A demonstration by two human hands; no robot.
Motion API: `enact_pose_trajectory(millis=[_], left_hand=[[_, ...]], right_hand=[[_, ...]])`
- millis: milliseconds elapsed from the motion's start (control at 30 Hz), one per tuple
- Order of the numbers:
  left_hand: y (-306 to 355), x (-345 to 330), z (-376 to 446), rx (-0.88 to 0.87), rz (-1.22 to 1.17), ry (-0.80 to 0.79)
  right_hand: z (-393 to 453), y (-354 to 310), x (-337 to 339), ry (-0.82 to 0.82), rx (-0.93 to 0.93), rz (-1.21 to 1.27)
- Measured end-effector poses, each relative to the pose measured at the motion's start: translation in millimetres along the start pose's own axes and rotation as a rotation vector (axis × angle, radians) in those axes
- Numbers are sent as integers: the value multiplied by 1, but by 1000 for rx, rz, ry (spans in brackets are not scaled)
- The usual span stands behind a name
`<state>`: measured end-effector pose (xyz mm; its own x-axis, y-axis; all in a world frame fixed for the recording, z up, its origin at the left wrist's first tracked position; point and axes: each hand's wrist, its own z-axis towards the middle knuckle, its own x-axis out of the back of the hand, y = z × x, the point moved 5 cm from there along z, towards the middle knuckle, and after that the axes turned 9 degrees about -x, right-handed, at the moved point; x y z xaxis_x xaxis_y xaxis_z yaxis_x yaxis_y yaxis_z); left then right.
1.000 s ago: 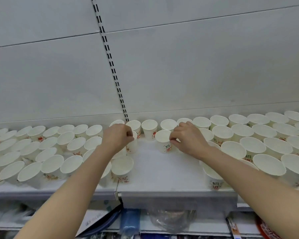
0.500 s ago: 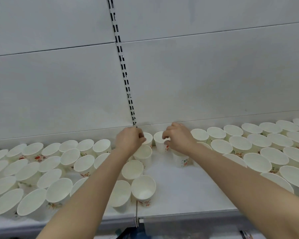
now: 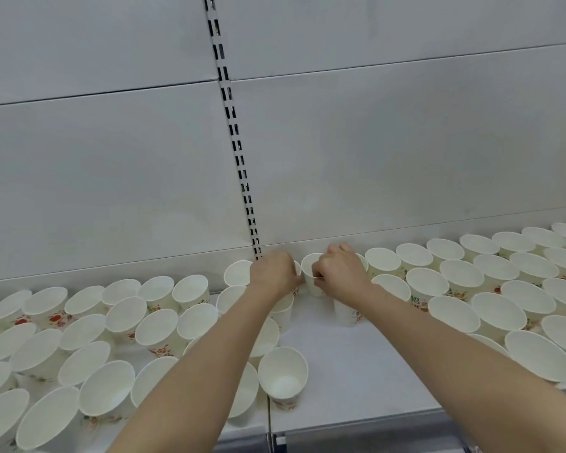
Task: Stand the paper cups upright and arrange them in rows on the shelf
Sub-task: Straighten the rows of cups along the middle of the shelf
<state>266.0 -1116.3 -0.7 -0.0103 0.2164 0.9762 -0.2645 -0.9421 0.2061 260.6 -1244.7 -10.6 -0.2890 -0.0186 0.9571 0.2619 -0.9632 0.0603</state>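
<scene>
Several white paper cups with red and green prints stand upright in rows on the white shelf (image 3: 356,380). At the back of the shelf, near the wall, my right hand (image 3: 342,273) pinches the rim of a back-row cup (image 3: 310,273). Just left of it, my left hand (image 3: 273,273) is curled over another back-row cup (image 3: 296,269), which it mostly hides. Another cup (image 3: 283,376) stands alone near the front, between my forearms.
Cup rows fill the shelf on the left (image 3: 79,338) and on the right (image 3: 490,289). A bare strip of shelf runs between them under my arms. A slotted metal upright (image 3: 236,142) runs up the grey back wall. The shelf's front edge (image 3: 356,429) is close below.
Both hands have reached farther back to the rear row by the wall and come closer together. The camera has tilted up, so the lower shelf has left the view.
</scene>
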Motion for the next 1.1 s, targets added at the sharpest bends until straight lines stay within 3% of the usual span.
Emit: enact_pose_trajectory(millis=[100, 233, 433, 600, 800, 933, 1100], left_hand=[[-10, 19, -9, -15, -50, 17], [-41, 45, -43, -41, -32, 42], [-33, 34, -77, -154, -35, -20], [-9, 19, -77, -178, 158, -41], [2, 25, -78, -220, 184, 100], [20, 41, -90, -263, 70, 239], [73, 23, -108, -415, 49, 90]], right_hand=[[-3, -1, 10, 46, -24, 100], [-41, -14, 40, 287, 21, 364], [-130, -55, 67, 230, 254, 681], [-168, -77, 51, 224, 330, 572], [-176, -77, 47, 232, 263, 464], [-193, -44, 59, 292, 128, 412], [-203, 27, 72, 329, -109, 293]])
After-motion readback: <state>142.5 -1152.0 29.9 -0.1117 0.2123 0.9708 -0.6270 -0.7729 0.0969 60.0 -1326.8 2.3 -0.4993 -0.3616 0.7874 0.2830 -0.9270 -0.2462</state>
